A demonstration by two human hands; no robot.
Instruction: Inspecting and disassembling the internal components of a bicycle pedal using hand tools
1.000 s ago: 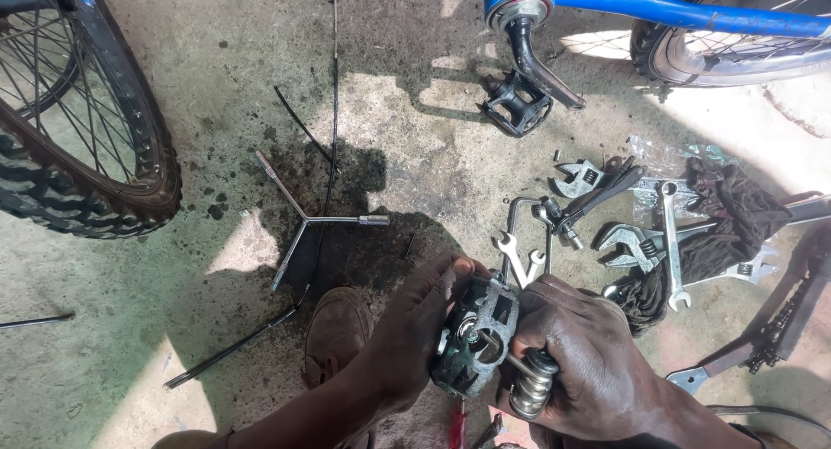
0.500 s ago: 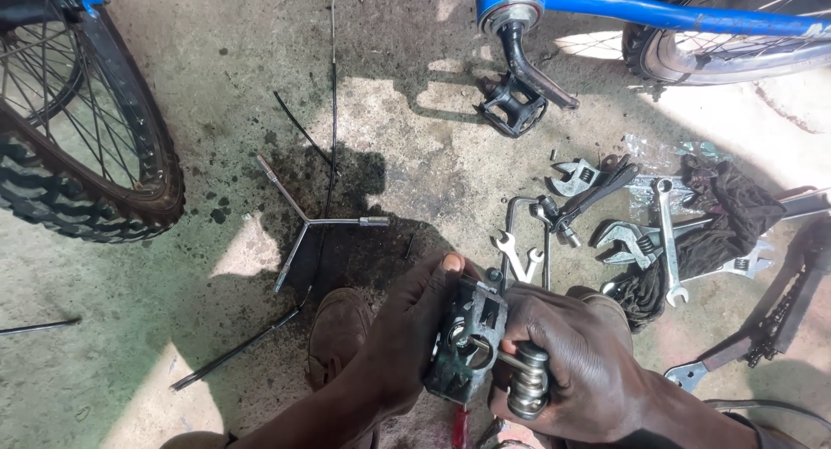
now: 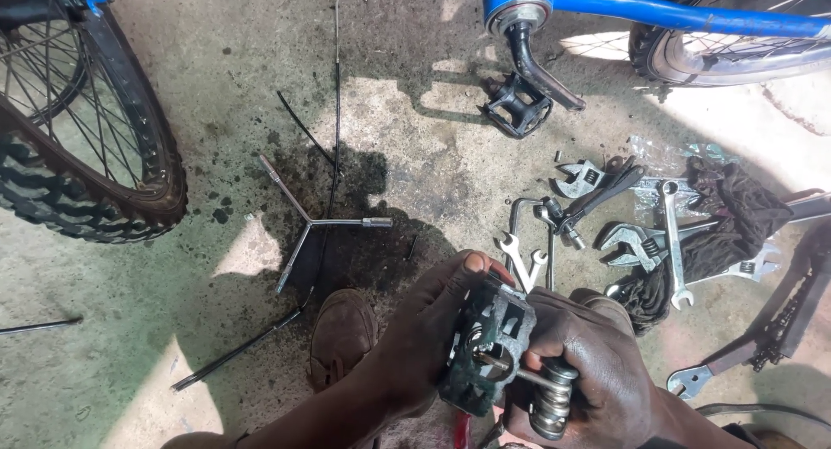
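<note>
Black greasy bicycle pedal [image 3: 486,352], tilted, steel axle [image 3: 544,395] protruding lower right.

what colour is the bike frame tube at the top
Bright blue; the bike frame tube shows best in the head view.

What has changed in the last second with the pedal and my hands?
Little. The left hand and right hand keep their grip on the black pedal, now slightly lower in view; the right also stays around the metal tool. The spanners and Y-shaped wrench lie unmoved.
</note>
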